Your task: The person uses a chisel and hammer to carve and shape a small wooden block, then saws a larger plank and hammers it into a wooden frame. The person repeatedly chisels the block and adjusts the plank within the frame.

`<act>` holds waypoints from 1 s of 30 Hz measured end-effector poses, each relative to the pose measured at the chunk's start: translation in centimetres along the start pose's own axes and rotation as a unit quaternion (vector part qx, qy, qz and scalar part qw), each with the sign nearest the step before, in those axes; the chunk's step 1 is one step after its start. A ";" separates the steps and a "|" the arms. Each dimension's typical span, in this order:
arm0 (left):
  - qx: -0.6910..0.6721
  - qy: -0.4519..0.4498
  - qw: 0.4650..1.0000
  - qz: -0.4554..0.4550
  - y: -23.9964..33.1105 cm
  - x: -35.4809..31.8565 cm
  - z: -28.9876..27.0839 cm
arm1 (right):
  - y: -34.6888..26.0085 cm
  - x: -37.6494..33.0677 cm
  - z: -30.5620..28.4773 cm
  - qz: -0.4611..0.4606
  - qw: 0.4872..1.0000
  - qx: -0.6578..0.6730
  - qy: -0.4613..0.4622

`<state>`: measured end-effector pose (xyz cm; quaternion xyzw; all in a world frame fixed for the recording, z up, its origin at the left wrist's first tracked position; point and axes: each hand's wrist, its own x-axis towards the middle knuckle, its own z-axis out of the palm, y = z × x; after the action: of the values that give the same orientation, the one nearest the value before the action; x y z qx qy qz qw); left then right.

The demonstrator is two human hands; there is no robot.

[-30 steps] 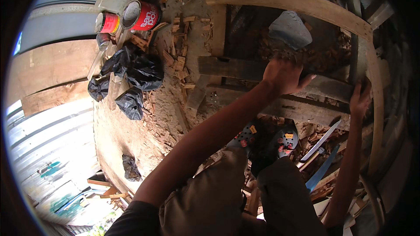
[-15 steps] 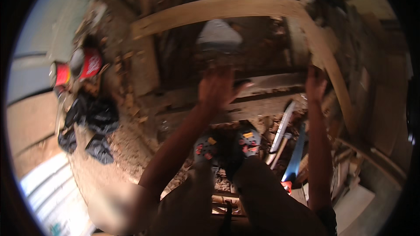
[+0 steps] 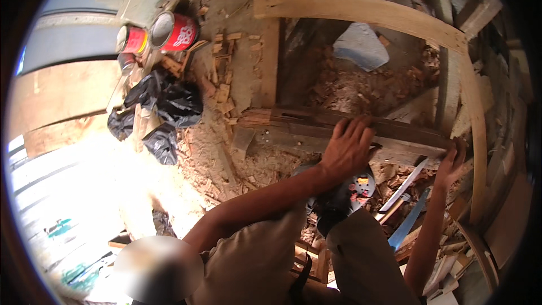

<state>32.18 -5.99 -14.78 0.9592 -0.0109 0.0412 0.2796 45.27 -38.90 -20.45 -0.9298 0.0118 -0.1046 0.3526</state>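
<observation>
A long, weathered wooden plank (image 3: 282, 117), dark on top and splintered along its edge, lies crosswise in front of my feet. My left hand (image 3: 350, 146) is closed over its middle, fingers curled across the upper edge. At the plank's right end, my right hand (image 3: 451, 164) grips with fingers bent over the corner. A paler face of the wood (image 3: 307, 143) with small round marks shows on the near side. Below, between my right arm and leg, lie a handsaw (image 3: 409, 223) with a bluish blade, a long whitish strip (image 3: 403, 187) and a tool with a wooden handle (image 3: 394, 210).
A light wooden frame (image 3: 361, 8) arches beyond the plank, around a grey-white slab (image 3: 361, 48). Two red cans (image 3: 182, 33) and a black plastic bag (image 3: 175, 99) sit at left. Wood chips litter the floor; scrap boards (image 3: 446, 271) pile up at lower right. My shoe (image 3: 361, 189) is beneath the plank.
Both hands, earlier blurred with fingers stretched over the plank, are now closed on it. The view has swung left, so the scene sits farther right and the cans show more fully.
</observation>
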 end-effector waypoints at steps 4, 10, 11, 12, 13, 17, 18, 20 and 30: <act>-0.047 0.024 0.999 0.005 0.2 -1.3 1.0 | 2.2 -1.1 -0.1 -0.061 0.998 0.004 -0.016; -0.037 -0.003 0.999 0.028 0.1 -2.2 0.9 | 3.4 -1.4 0.2 -0.011 0.998 0.059 -0.023; -0.040 0.010 0.999 0.034 0.0 -2.3 0.9 | 3.6 -1.5 0.3 -0.017 0.998 0.061 -0.029; -0.041 0.006 0.999 0.032 0.0 -2.3 0.8 | 3.7 -1.5 0.3 -0.025 0.998 0.057 -0.033; -0.042 -0.008 0.999 0.032 0.0 -2.3 0.8 | 3.8 -1.4 0.3 -0.037 0.998 0.053 -0.027; -0.047 -0.003 0.998 0.039 0.0 -2.2 0.5 | 3.7 -1.1 -0.3 -0.039 0.997 0.061 -0.040; -0.048 -0.003 0.998 0.041 0.0 -2.2 0.3 | 3.4 -1.0 -0.6 -0.030 0.994 0.088 -0.048; -0.035 -0.010 0.999 0.033 -0.4 -2.0 -0.3 | 2.7 -0.8 -1.3 -0.032 0.992 0.090 -0.081; 0.065 -0.110 0.992 0.019 -2.7 1.4 -5.1 | -1.8 0.3 -3.8 -0.037 0.985 0.163 -0.038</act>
<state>33.37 -0.96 -11.86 0.9737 -0.0570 -0.0585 0.2128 44.70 -40.06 -16.40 -0.8629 -0.0531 -0.0825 0.4957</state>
